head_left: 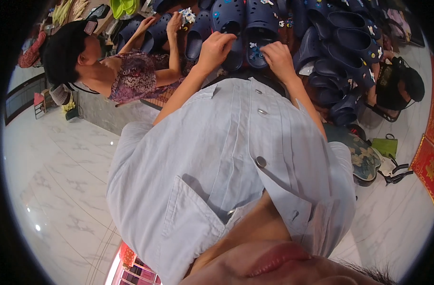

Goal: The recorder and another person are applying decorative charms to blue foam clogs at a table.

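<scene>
Two navy blue clogs stand side by side in front of me: a left clog and a right clog. Small blue and white shoe charms lie on the right clog's insole. My left hand is at the left clog's opening, thumb and fingers pinched together; whatever is between them is too small to make out. Beside the loose charms, my right hand hovers over the right clog's heel with its fingers drawn together. What those fingertips hold, if anything, does not show clearly.
On my left, a person in a black cap handles another clog with a charm cluster. Several navy clogs are piled on my right. Another person sits beyond them. A patterned cushioned stool stands nearby.
</scene>
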A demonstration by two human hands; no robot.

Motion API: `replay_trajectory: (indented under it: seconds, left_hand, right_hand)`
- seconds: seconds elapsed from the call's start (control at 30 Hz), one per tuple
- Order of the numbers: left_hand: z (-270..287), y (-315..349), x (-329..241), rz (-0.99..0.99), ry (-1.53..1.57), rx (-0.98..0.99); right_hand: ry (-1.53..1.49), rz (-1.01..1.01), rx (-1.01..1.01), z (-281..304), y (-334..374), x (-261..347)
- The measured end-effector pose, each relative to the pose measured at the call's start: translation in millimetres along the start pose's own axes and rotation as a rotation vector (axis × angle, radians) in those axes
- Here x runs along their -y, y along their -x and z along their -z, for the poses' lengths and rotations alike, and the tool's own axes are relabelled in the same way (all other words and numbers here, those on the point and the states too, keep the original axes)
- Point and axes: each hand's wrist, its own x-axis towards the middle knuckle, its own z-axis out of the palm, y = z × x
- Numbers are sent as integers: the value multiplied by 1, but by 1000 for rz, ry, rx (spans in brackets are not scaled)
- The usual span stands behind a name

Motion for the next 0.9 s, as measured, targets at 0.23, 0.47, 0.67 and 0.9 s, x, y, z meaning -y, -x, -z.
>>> replay_trajectory:
  seconds: [0.23,0.47,0.67,0.9]
  left_hand:
    - [-9,2,-8,-103,-40,66]
    - [-7,17,-13,-53,-48,124]
    - [-4,22,-17,5,-77,95]
    - [1,26,-11,62,-98,-33]
  right_hand:
    - [-4,7,49,-34,-18,-1]
    - [84,-87,102,-40,-22,3]
    - [-108,-127,86,-28,-20,0]
    - [-505,-358,-98,13,-37,1]
